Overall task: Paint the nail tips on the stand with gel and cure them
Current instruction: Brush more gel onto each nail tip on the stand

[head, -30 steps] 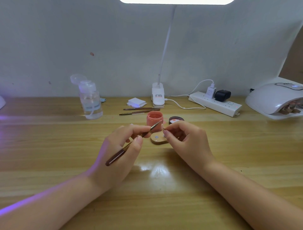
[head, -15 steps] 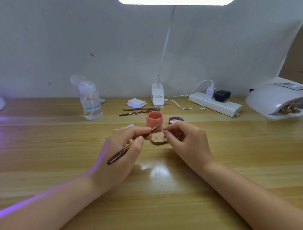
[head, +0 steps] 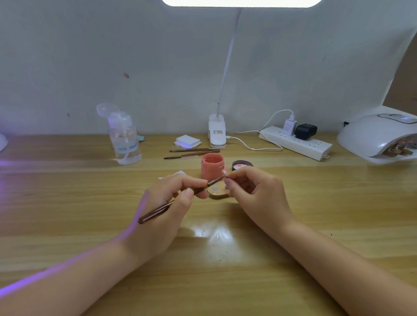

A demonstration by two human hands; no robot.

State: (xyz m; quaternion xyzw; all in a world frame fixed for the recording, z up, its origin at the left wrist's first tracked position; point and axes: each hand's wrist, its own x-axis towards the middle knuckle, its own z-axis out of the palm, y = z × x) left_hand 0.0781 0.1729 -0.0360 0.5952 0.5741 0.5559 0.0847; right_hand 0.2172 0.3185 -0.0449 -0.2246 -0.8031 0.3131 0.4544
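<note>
Both hands worked above the stand: left hand gripped a brush, right hand pinched a nail tip.

The big white lamp above me makes everything bright and puts a shiny spot on my wooden table, purple light glows on my left arm, and the picture bends at the edges and looks a bit soft
</note>
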